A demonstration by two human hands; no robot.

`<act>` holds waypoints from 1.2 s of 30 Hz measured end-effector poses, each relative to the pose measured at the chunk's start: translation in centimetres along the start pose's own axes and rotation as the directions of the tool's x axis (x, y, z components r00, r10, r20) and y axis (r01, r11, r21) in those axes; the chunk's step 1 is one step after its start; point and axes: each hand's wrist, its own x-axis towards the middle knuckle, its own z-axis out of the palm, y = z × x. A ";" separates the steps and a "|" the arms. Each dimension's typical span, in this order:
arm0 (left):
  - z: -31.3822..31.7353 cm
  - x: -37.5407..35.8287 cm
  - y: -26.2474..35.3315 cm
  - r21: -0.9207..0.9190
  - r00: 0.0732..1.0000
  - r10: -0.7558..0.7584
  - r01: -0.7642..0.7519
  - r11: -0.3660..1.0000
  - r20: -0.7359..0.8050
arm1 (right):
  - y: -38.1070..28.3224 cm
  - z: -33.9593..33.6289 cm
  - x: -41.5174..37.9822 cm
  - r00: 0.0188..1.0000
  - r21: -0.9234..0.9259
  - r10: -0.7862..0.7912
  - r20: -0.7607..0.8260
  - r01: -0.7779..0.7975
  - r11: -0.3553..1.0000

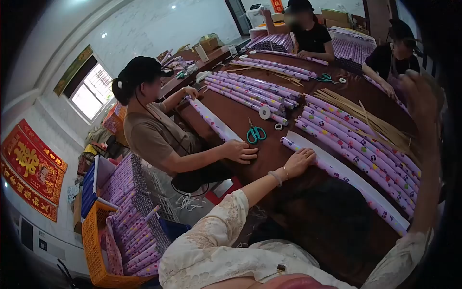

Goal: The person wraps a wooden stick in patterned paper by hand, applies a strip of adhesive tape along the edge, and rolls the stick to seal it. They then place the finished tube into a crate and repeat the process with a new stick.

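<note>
My left hand (301,163), with bracelets at the wrist, holds a purple patterned roll of wrapping paper (356,185) near its left end. A strip of the sheet's white underside shows along the roll's far edge. My right hand (418,94) is raised at the right edge of the view, away from the roll, and its fingers are dim and smeared. Beyond the roll lies a pile of finished-looking purple rolls (356,149). Teal-handled scissors (256,134) and a small roll of tape (278,127) lie left of that pile.
A co-worker (156,120) at the left handles another paper roll (211,118). Two more people (308,36) work across the brown table (284,192). Brown strips (380,123) and more rolls (255,91) lie on it. A yellow crate (98,245) of rolls stands at lower left.
</note>
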 end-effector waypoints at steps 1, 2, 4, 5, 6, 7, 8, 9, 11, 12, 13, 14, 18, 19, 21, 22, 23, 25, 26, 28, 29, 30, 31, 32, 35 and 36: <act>0.1 -0.2 0.1 -0.002 1.000 -0.009 0.009 1.000 -0.003 | -0.8 1.6 1.2 0.994 0.032 -0.111 -0.019 0.111 0.993; 0.3 -0.4 0.1 0.013 1.000 -0.004 0.004 1.000 -0.004 | -1.2 4.2 0.9 0.990 0.120 -0.137 0.016 0.134 0.984; 0.3 -0.1 -0.3 0.040 1.000 0.007 -0.007 0.999 -0.016 | -0.8 12.6 -2.4 0.994 0.191 -0.097 0.057 0.085 0.978; 0.4 -0.3 -0.3 0.021 1.000 0.004 -0.004 1.000 0.000 | -0.4 16.5 -4.1 0.993 0.257 -0.053 0.104 0.024 0.966; 0.5 -0.4 -0.4 0.006 1.000 0.003 -0.003 1.000 0.015 | -0.1 19.9 -5.9 0.985 0.287 -0.002 0.171 -0.048 0.957; 0.5 -0.2 -0.3 -0.003 0.998 -0.018 0.018 1.000 0.053 | -0.6 21.7 -6.8 0.969 0.277 0.036 0.244 -0.105 0.955; 0.5 -0.2 -0.3 0.008 0.999 -0.020 0.020 1.000 0.047 | -1.1 23.3 -8.0 0.945 0.269 0.071 0.319 -0.162 0.950; 0.6 -0.2 -0.4 -0.004 0.999 -0.010 0.010 1.000 0.038 | -1.4 24.4 -9.0 0.921 0.258 0.092 0.380 -0.201 0.945; 0.6 -0.2 -0.5 -0.058 0.999 -0.008 0.010 0.998 0.033 | -1.9 25.7 -10.5 0.876 0.236 0.134 0.463 -0.268 0.934; 0.7 -0.4 -0.6 -0.057 0.999 -0.023 0.025 0.998 0.032 | -1.8 26.2 -11.0 0.860 0.227 0.151 0.487 -0.291 0.929; 0.6 -0.3 -0.7 -0.047 1.000 -0.003 0.004 0.999 0.020 | -1.5 26.3 -11.0 0.848 0.214 0.170 0.503 -0.312 0.926; 0.8 -0.2 -0.6 -0.042 1.000 0.015 -0.015 0.999 0.008 | -1.0 26.3 -11.1 0.841 0.206 0.185 0.508 -0.327 0.922; 1.0 -0.3 -0.6 -0.019 1.000 -0.012 0.012 1.000 -0.005 | 2.1 26.0 -11.3 0.826 0.157 0.266 0.498 -0.387 0.908; 1.0 -0.3 -0.6 -0.032 0.999 -0.035 0.034 0.999 -0.009 | 3.3 25.7 -11.1 0.825 0.143 0.291 0.484 -0.402 0.904; 0.8 -0.2 -0.5 -0.017 0.999 -0.018 0.018 1.000 0.032 | 5.9 24.9 -10.6 0.825 0.116 0.344 0.449 -0.435 0.893; 0.7 -0.3 -0.5 0.001 0.998 0.016 -0.015 1.000 -0.057 | 7.2 24.1 -10.3 0.827 0.108 0.364 0.429 -0.446 0.888; 0.4 -0.1 -0.3 -0.008 1.000 -0.018 0.018 1.000 -0.007 | 8.2 22.9 -9.7 0.832 0.106 0.380 0.403 -0.455 0.884; 0.2 0.0 -0.2 -0.039 0.999 -0.034 0.035 0.999 0.024 | 10.2 19.7 -9.1 0.826 0.089 0.428 0.367 -0.489 0.867; 0.1 -0.1 -0.3 -0.029 0.998 -0.060 0.061 0.998 0.024 | 11.1 17.9 -9.1 0.818 0.088 0.456 0.351 -0.513 0.854; 1.1 -0.3 -0.6 -0.036 0.999 -0.044 0.044 0.998 0.003 | 12.1 13.3 -9.4 0.805 0.096 0.495 0.326 -0.549 0.830; 0.2 -0.1 -0.1 -0.081 0.997 -0.076 0.078 0.994 0.032 | 12.3 10.9 -10.0 0.797 0.090 0.517 0.314 -0.567 0.819; 0.9 -0.2 -0.5 -0.060 0.998 -0.023 0.019 0.998 -0.061 | 11.9 8.6 -9.9 0.791 0.101 0.531 0.304 -0.581 0.807; 1.5 -0.2 -0.9 -0.040 0.999 -0.036 0.037 0.999 0.007 | 11.8 6.3 -9.7 0.784 0.107 0.546 0.294 -0.595 0.797; 0.8 0.0 -0.3 -0.045 0.999 -0.052 0.052 0.998 0.001 | 11.5 4.3 -9.4 0.776 0.120 0.561 0.289 -0.611 0.783; 1.0 0.0 -0.5 -0.029 1.000 -0.016 0.015 0.999 -0.025 | 10.6 -1.4 -8.6 0.753 0.180 0.599 0.270 -0.651 0.737; 0.8 0.0 -0.5 -0.021 1.000 -0.011 0.010 1.000 -0.021 | 10.3 -3.0 -8.1 0.746 0.201 0.612 0.262 -0.663 0.721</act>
